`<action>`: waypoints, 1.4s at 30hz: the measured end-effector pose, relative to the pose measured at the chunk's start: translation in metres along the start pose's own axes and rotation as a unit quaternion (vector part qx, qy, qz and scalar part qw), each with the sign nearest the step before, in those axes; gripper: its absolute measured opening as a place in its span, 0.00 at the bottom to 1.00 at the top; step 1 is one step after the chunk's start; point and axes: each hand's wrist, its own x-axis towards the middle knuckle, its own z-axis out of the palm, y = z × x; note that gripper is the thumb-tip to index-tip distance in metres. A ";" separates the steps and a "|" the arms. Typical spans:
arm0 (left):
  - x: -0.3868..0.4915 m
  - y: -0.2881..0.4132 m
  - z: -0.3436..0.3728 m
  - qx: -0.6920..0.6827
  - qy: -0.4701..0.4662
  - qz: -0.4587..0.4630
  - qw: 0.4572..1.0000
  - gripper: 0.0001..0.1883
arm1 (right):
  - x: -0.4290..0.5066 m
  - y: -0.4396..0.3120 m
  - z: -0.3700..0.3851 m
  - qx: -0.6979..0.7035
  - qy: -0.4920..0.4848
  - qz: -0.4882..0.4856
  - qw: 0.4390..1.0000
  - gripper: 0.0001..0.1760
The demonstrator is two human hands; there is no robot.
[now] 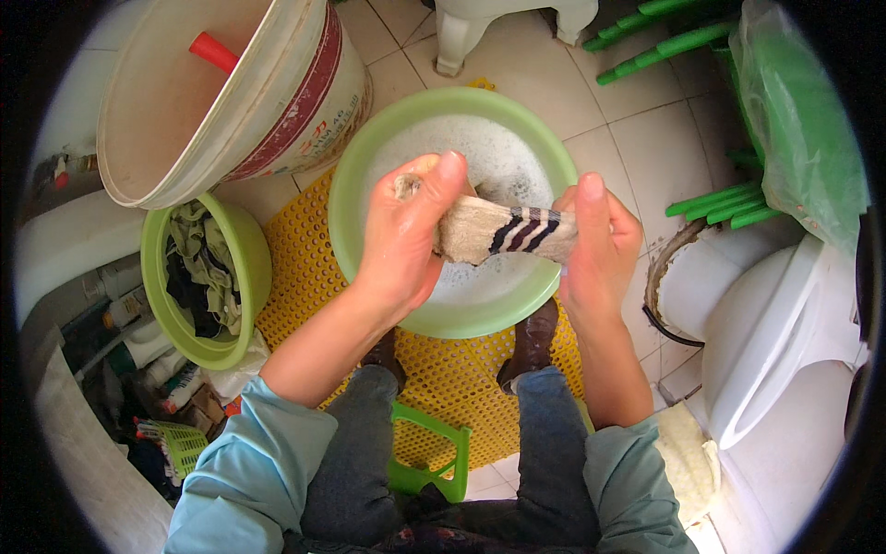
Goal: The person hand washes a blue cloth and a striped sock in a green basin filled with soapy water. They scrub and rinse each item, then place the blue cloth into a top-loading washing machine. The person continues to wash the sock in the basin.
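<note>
A wet beige knitted sock [471, 228] with dark slanted stripes is stretched between my two hands. My left hand [412, 232] grips its left end, thumb on top, and a bit of the fabric pokes out above the fingers. The striped end is pinched in my right hand [599, 239], thumb raised. Both hands are over a light green plastic basin [450, 325], which holds sudsy water [484, 142]. Something dark shows in the suds behind the sock, too hidden to name.
A large plastic bucket [277, 131] stands at upper left, above a small green tub [259, 277] of clothes. Yellow perforated mats [297, 242] cover part of the tiled floor. A white toilet [761, 346] and green plastic stools [699, 41] are at right; a green stool [450, 485] stands between my legs.
</note>
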 end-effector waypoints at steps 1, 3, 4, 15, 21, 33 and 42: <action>-0.002 0.001 -0.002 0.015 -0.015 -0.008 1.000 0.19 | -0.001 -0.001 -0.001 0.000 -0.003 -0.005 1.000 0.23; -0.005 0.002 -0.006 -0.016 -0.031 -0.016 0.999 0.13 | -0.001 -0.001 -0.004 -0.001 0.002 -0.014 1.000 0.23; -0.006 0.003 -0.008 -0.031 -0.032 -0.018 0.999 0.10 | 0.000 0.000 -0.005 0.004 0.015 -0.022 1.000 0.23; -0.014 0.013 -0.009 0.007 -0.046 0.023 0.999 0.09 | -0.003 -0.006 -0.015 0.003 -0.040 -0.020 0.999 0.23; -0.017 0.017 -0.010 0.040 -0.060 0.034 0.997 0.08 | 0.003 -0.001 -0.012 0.032 -0.100 -0.133 0.985 0.11; 0.061 -0.127 -0.109 0.571 0.001 -0.093 0.815 0.07 | 0.028 0.185 -0.017 -0.196 -0.122 0.238 0.943 0.12; 0.068 -0.155 -0.122 0.738 -0.058 -0.046 0.671 0.07 | 0.021 0.242 -0.015 -0.460 -0.137 0.178 0.859 0.13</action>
